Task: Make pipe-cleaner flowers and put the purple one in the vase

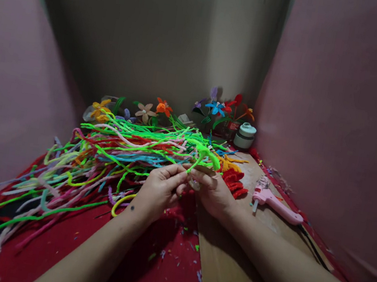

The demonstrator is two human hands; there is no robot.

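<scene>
Up close, I pinch a green pipe cleaner (204, 155) between left hand (159, 191) and right hand (214, 192), both closed on it above the red cloth (161, 270), keeping its bent end clear of the loose pile (100, 155).

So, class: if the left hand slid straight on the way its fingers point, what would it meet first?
Probably the right hand: the left hand points right at it, both pinching the green pipe cleaner.

Pink glue gun (277, 202) on wooden board (223, 261)
</scene>
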